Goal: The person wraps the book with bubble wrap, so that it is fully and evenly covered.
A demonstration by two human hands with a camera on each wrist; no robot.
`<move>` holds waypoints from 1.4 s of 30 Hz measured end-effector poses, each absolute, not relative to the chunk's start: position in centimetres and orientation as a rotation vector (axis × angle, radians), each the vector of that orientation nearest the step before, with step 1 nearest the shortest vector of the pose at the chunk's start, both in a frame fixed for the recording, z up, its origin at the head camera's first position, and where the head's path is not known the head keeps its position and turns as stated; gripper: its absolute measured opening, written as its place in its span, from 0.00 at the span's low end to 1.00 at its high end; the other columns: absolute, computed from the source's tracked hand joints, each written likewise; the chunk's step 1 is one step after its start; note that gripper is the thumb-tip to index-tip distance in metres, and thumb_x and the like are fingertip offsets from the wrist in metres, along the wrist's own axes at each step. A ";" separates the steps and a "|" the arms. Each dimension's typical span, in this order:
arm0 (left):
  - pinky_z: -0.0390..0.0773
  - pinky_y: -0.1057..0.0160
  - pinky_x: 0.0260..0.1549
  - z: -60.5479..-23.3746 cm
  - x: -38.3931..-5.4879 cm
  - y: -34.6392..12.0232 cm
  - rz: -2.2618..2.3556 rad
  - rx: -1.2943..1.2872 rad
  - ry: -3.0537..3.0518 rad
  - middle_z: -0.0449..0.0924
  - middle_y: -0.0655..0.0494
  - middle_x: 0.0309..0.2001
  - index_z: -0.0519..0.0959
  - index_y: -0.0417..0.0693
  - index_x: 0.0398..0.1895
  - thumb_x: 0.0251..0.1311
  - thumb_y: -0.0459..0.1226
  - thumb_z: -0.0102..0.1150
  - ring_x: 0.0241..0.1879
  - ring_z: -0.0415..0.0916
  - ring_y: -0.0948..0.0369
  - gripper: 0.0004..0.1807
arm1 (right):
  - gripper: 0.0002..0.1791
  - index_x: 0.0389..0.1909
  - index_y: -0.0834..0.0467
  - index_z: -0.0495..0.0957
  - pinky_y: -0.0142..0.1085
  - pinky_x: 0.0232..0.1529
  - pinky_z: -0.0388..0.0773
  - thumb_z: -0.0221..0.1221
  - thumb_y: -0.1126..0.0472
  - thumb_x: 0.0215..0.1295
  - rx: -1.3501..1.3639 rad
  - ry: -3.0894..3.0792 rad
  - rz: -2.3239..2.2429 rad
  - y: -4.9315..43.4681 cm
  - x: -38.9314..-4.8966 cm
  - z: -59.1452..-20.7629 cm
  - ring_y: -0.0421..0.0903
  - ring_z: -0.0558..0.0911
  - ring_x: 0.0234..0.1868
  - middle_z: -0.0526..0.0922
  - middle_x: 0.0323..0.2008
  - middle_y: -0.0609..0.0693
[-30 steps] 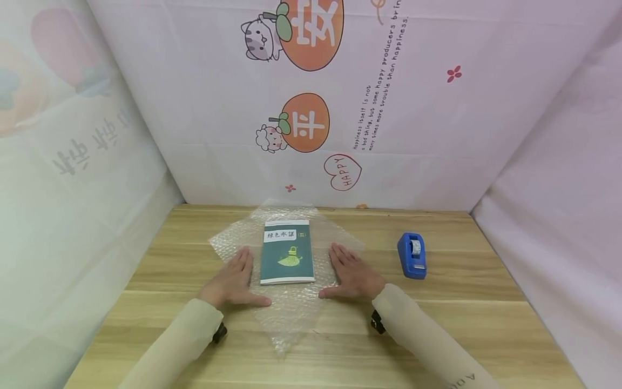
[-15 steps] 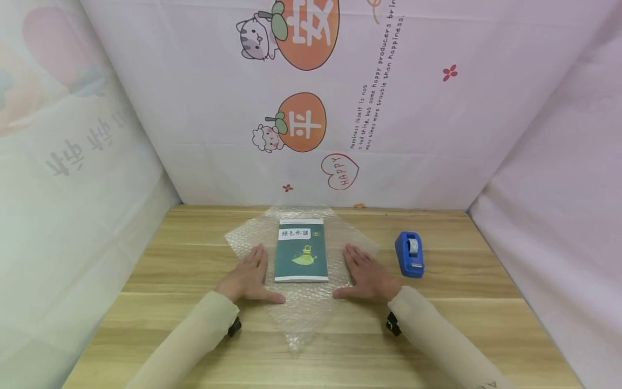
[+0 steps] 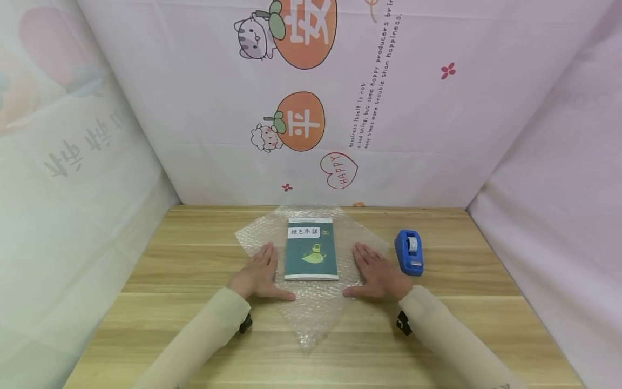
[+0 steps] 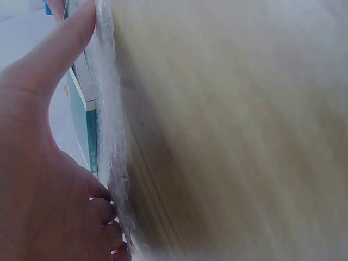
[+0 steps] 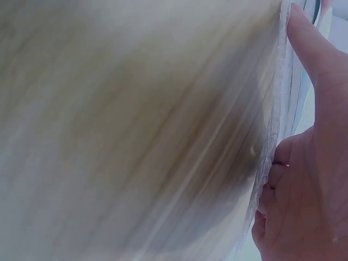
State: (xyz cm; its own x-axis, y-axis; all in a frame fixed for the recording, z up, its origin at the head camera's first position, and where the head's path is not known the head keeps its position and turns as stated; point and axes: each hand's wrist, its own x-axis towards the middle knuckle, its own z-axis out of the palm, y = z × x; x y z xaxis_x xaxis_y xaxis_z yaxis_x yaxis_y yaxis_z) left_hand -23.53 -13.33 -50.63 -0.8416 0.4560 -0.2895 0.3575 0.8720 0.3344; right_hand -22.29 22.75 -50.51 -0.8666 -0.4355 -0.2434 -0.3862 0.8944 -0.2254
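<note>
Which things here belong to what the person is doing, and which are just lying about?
In the job:
bubble wrap
teal booklet, lying on the wrap
left hand, right hand, both on the wrap

Apparently lying about:
blue tape dispenser, untouched, possibly for later
printed backdrop, just surroundings

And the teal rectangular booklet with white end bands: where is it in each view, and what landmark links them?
Head: the teal rectangular booklet lies just below centre, between the left hand and right hand.
Left wrist: upper left, the booklet edge-on, partly hidden by the left hand.
Right wrist: upper right, a narrow strip of the booklet, partly hidden.
Shared landmark: the clear plastic bubble-wrap sheet beneath it.
</note>
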 end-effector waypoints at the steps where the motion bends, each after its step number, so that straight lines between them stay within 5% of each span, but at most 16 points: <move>1: 0.41 0.41 0.85 -50.8 -23.6 -13.2 0.382 0.603 2.684 0.28 0.33 0.86 0.38 0.31 0.84 0.42 0.83 0.61 0.87 0.29 0.40 0.85 | 0.70 0.85 0.65 0.42 0.60 0.86 0.46 0.56 0.18 0.62 -0.613 2.773 -0.240 22.9 -22.3 -50.5 0.63 0.44 0.87 0.42 0.86 0.64; 16: 0.42 0.44 0.86 -49.8 -23.1 -12.8 0.363 0.617 2.695 0.29 0.33 0.85 0.39 0.31 0.84 0.54 0.76 0.61 0.87 0.30 0.41 0.76 | 0.69 0.85 0.66 0.44 0.59 0.86 0.48 0.56 0.19 0.63 -0.590 2.794 -0.264 24.0 -22.0 -50.2 0.64 0.44 0.87 0.42 0.86 0.65; 32: 0.40 0.41 0.86 -49.9 -23.1 -13.4 0.490 0.701 2.693 0.33 0.35 0.86 0.43 0.32 0.84 0.76 0.61 0.48 0.87 0.32 0.42 0.53 | 0.50 0.85 0.67 0.40 0.64 0.84 0.48 0.46 0.36 0.82 -0.491 2.857 -0.668 25.1 -19.8 -48.3 0.68 0.45 0.86 0.41 0.85 0.67; 42: 0.45 0.43 0.86 -49.9 -23.2 -12.6 0.482 0.795 2.747 0.39 0.34 0.86 0.47 0.29 0.83 0.81 0.53 0.46 0.86 0.39 0.41 0.45 | 0.41 0.80 0.73 0.54 0.66 0.78 0.62 0.40 0.43 0.87 -0.276 2.894 -1.004 25.4 -18.5 -46.8 0.71 0.62 0.79 0.60 0.79 0.72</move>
